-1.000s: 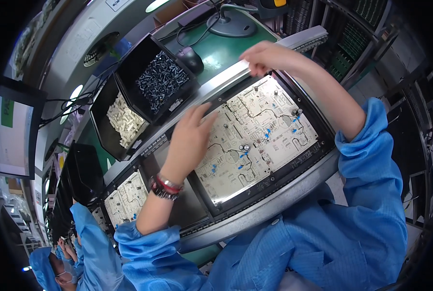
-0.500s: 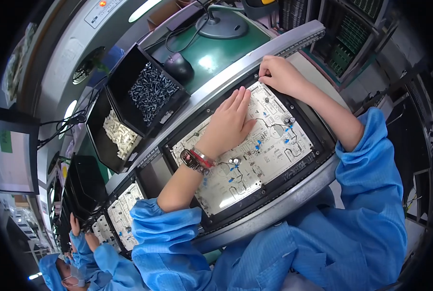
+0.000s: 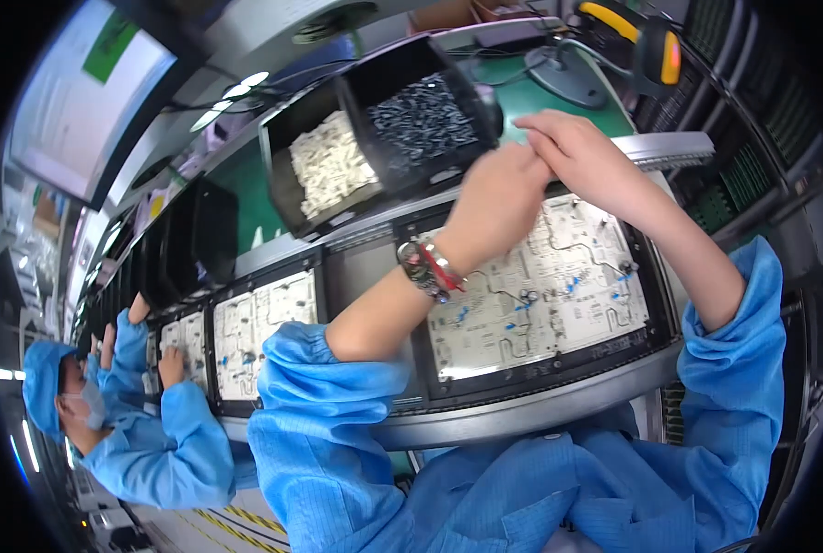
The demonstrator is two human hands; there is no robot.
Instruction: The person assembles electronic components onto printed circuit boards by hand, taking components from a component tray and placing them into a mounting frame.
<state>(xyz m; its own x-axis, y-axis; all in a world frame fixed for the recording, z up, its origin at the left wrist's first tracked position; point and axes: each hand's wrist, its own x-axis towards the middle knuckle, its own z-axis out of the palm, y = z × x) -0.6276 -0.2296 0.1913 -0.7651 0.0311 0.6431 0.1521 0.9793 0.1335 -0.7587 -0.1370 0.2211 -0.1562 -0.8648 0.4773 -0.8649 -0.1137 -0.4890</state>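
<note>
Over the far edge of the white circuit board (image 3: 494, 341), my left hand (image 3: 494, 203) and my right hand (image 3: 582, 161) come together, the left fingertips against the right thumb side. The right fingers are bent and pressed together; anything between them is too small or hidden to see. Motion blurs the left fingers and the right hand partly covers them. Beneath my hands the board lies flat in a black frame (image 3: 540, 373), with small blue parts and round capacitors standing on it. A watch and red band are on my left wrist.
Beyond the rail stand a black bin of dark small parts (image 3: 423, 120) and one of white connectors (image 3: 330, 166). A yellow-black handheld scanner (image 3: 656, 51) sits on a stand at back right. Another board (image 3: 262, 332) lies left, where a co-worker in blue (image 3: 153, 433) works.
My left hand has lifted off the board and moved to meet my right hand, which has left the board's far corner. The view has turned, showing more of the co-worker and a screen.
</note>
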